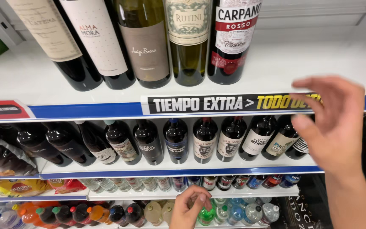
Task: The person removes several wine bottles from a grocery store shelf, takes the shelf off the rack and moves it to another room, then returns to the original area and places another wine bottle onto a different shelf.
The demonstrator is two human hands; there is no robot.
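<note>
Reaching down to the lowest shelf, the left hand (190, 207) is curling its fingers around the cap of a green soda bottle (206, 215), which is standing among clear and pale drink bottles (250, 212) well below the top shelf (85, 111). The right hand (333, 127) is hovering open and empty, fingers loosely spread, just in front of that shelf's black label strip (217, 104). Five wine bottles (145, 42) are standing on the top shelf, while a row of dark wine bottles (176, 140) is sitting just below it.
</note>
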